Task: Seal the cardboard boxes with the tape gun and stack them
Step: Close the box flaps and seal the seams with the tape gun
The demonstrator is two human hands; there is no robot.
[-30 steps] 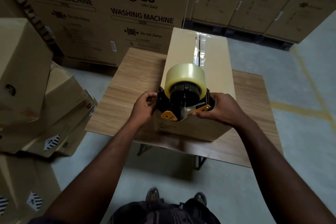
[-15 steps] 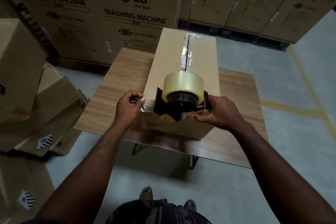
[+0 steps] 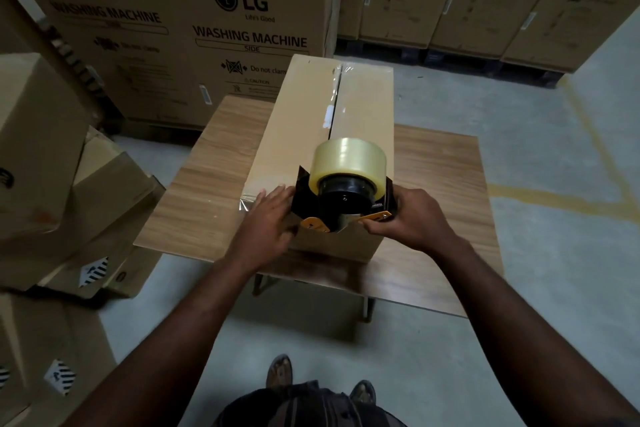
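Note:
A long cardboard box lies lengthwise on a small wooden table. Clear tape runs along its centre seam, and a strip crosses its near left corner. A black and orange tape gun with a big clear roll sits on the box's near end. My right hand grips the gun's right side. My left hand lies flat, fingers straight, pressing the box's near left corner beside the gun.
Large printed washing machine cartons stand behind the table and along the back right. A stack of brown boxes leans at the left. Grey concrete floor with yellow lines spreads to the right. My feet show below.
My left hand has opened from a curled pinch at the gun's left side and now lies flat on the box's near left corner. The right hand stays on the gun.

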